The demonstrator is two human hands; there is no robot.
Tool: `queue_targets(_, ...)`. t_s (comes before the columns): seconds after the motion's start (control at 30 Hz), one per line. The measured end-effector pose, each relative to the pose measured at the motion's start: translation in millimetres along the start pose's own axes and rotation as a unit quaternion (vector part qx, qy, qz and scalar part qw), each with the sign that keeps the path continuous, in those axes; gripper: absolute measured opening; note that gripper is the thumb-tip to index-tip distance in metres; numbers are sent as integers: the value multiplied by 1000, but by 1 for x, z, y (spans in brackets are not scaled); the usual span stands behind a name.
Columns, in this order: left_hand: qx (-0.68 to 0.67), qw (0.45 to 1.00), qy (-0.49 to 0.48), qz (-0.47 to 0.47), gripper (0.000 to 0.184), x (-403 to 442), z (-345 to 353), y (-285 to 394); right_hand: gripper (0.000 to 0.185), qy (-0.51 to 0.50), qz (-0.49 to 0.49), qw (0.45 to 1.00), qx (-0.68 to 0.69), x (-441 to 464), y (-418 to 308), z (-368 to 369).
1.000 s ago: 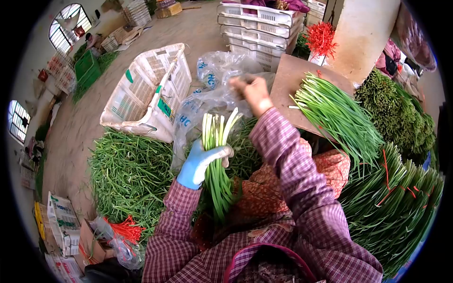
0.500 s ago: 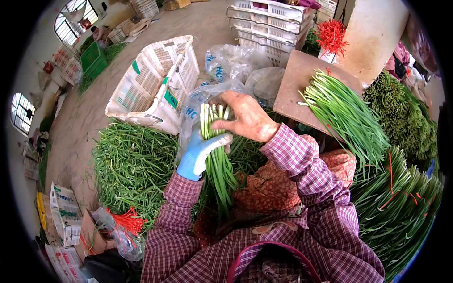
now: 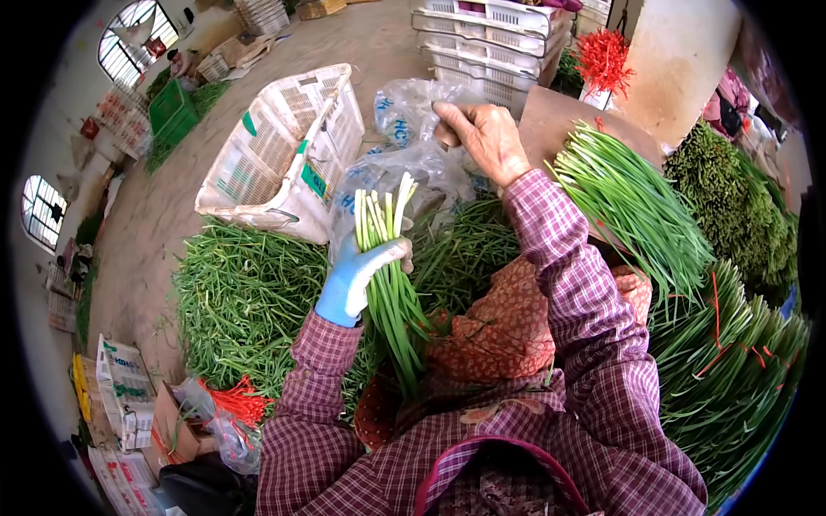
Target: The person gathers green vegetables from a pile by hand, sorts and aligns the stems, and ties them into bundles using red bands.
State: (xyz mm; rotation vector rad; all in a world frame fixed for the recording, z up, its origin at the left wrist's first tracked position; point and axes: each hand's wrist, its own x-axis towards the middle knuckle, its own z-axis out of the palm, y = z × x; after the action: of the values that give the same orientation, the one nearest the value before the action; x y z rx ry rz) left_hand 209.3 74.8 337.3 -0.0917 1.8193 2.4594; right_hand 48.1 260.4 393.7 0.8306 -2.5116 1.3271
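The left hand (image 3: 354, 277) has its fingers around one bunch (image 3: 396, 301); the right hand's (image 3: 492, 142) fingers curl, grip unclear. One open white crate (image 3: 342, 129) adjoins one leaf heap (image 3: 245, 297).

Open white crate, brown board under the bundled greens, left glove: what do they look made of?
Open white crate: moulded plastic, dull and scuffed, from its slotted walls and smooth rim.
Brown board: probably wood or composite, matte, from its flat, even face; I can't tell which.
Left glove: blue and white, perhaps knit with a coating, from its snug fit; the texture is unclear.
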Motion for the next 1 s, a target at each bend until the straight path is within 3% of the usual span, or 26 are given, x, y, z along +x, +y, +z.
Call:
queue_targets(0.07,5,1000,-5,2,37,4,-1,3,46,-4,-17,999,36,-2,-3,4)
queue_targets(0.13,33,999,-4,1,36,6,6,16,55,-82,-146,974,149,-10,-20,30)
queue_targets(0.17,37,999,-16,-9,47,8,8,26,58,-166,-155,969,101,-17,-38,45)
queue_targets(0.2,88,994,-5,63,43,17,-3,15,62,-249,-162,953,54,-23,-53,54)
queue_targets(0.23,141,981,13,133,41,23,-5,12,62,-249,-159,954,58,-21,-58,53)
queue_targets(0.27,-18,996,73,50,41,27,-6,12,65,-254,-166,947,107,-16,-62,51)
queue_targets(0.3,28,994,-49,89,62,22,-7,30,69,-259,-172,937,156,-12,-66,49)
queue_targets(0.33,37,993,-55,101,50,22,-10,39,69,-260,-172,936,162,-9,-68,46)
queue_targets(0.4,31,991,-53,116,34,23,-15,54,76,-92,-202,945,242,-4,-69,37)
queue_targets(0.43,25,989,-26,142,30,22,-13,59,88,-101,-203,926,300,-2,-69,36)
queue_targets(0.47,57,983,-22,174,30,21,-12,70,88,-101,-206,925,304,-6,-70,41)
queue_targets(0.53,45,974,-2,223,28,28,-27,78,98,-97,-182,937,283,-26,-69,64)
queue_targets(0.57,-74,969,-98,213,27,35,-37,85,110,-96,-210,951,203,-36,-58,78)
queue_targets(0.63,-121,954,-128,244,17,35,-48,105,105,-144,-156,962,173,-65,-27,106)
queue_targets(0.77,-167,925,-107,324,15,23,-82,140,84,-177,-33,981,-74,-101,70,128)
queue_targets(0.8,-184,919,-96,335,15,19,-94,147,81,-308,89,931,-178,-96,54,102)
queue_targets(0.87,-198,905,-91,364,15,15,-108,155,71,-404,133,851,-308,-97,91,89)
queue_targets(0.93,-171,908,-35,381,14,12,-110,157,69,-344,168,863,-329,-86,103,64)
queue_targets(1.0,-120,915,-4,385,14,12,-103,152,60,-192,169,920,-296,-70,94,36)
